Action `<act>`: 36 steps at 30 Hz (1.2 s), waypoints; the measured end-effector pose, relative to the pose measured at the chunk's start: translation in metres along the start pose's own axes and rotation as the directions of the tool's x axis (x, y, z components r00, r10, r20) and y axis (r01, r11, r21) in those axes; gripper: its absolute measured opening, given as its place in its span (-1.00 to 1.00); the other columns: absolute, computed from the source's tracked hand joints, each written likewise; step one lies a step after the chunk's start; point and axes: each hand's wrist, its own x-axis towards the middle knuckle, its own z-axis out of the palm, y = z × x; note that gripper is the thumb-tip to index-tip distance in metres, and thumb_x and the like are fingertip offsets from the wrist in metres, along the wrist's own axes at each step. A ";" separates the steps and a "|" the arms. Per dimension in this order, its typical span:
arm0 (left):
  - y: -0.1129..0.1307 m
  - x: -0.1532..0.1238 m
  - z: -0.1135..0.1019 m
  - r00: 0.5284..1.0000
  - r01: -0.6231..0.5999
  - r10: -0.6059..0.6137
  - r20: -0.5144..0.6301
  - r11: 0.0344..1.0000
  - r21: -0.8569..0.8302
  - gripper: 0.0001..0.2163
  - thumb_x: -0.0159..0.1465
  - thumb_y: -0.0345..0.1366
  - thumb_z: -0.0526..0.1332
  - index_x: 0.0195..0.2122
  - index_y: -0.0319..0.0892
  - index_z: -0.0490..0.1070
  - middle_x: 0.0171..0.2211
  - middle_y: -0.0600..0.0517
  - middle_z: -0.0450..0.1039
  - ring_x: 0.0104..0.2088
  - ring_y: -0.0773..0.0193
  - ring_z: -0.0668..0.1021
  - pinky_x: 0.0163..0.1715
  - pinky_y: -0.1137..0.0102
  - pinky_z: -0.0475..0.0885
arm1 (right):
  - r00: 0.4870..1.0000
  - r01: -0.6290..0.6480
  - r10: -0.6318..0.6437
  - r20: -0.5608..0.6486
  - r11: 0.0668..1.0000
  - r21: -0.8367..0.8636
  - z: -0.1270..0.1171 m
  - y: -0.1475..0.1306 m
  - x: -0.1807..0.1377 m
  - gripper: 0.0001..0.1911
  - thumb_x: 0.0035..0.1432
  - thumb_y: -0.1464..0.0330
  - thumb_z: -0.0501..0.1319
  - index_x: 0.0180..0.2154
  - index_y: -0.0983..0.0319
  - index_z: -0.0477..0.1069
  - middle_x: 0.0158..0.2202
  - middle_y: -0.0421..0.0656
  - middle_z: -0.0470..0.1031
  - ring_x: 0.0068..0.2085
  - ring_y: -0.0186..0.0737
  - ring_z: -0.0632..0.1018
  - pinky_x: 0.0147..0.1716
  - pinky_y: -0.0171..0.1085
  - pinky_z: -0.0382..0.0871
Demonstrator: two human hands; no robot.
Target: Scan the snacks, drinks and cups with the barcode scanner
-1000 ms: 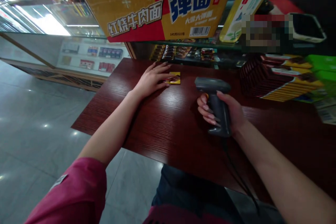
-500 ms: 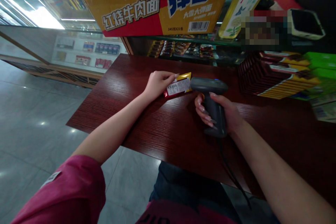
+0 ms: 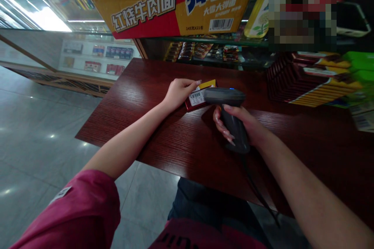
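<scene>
My left hand [image 3: 181, 92] is closed on the left end of a small red and yellow packet [image 3: 193, 106] at the dark wood counter. A white label with a barcode faces up on the packet. My right hand [image 3: 233, 124] wraps round the handle of a dark grey barcode scanner [image 3: 224, 96]. The scanner's head points left and hides the packet's right part from my view; whether they touch I cannot tell. A blue light shows on top of the scanner, and its black cable [image 3: 258, 194] runs down over the counter's front edge.
A large noodle carton [image 3: 175, 4] and a yellow bottle [image 3: 263, 11] stand on the glass shelf behind the wooden counter [image 3: 163, 146]. Stacked dark red and yellow packs [image 3: 309, 81] sit at the right, beside green boxes [image 3: 360, 72]. A glass display case [image 3: 96, 56] is at the left.
The scanner in my right hand has moved left and now covers more of the packet's label. My left hand still holds the packet in nearly the same place. The view has shifted slightly.
</scene>
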 end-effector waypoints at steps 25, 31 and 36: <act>0.006 -0.004 -0.022 0.968 0.092 -0.046 0.248 0.980 -0.177 -0.54 0.16 0.00 0.44 0.04 -0.10 0.63 -0.01 -0.09 0.67 -0.07 0.03 0.68 -0.02 0.17 0.60 | 0.993 0.120 -0.120 -0.007 0.982 0.149 -0.033 0.002 -0.035 -0.55 0.13 -0.01 0.38 -0.36 0.26 0.45 -0.50 -0.23 0.40 -0.59 -0.36 0.40 -0.70 -0.40 0.36; 0.040 -0.008 0.011 0.981 -0.174 0.164 -0.103 0.980 -0.098 -0.62 0.28 -0.01 0.35 0.02 -0.09 0.63 0.03 -0.05 0.65 0.06 0.04 0.65 0.18 0.13 0.52 | 0.987 0.153 -0.145 -0.062 0.978 0.143 -0.081 0.005 -0.113 -0.55 0.17 0.00 0.37 -0.30 0.28 0.46 -0.47 -0.20 0.41 -0.58 -0.35 0.40 -0.68 -0.39 0.36; 0.103 0.005 0.077 0.849 -0.525 0.523 -0.080 0.851 0.001 -0.72 0.46 -0.17 0.18 0.11 0.00 0.58 0.11 0.00 0.61 0.12 0.17 0.62 0.21 0.18 0.48 | 0.974 0.189 -0.171 -0.146 0.975 0.118 -0.111 0.006 -0.160 -0.56 0.18 0.01 0.36 -0.24 0.28 0.48 -0.43 -0.17 0.42 -0.54 -0.33 0.42 -0.65 -0.38 0.38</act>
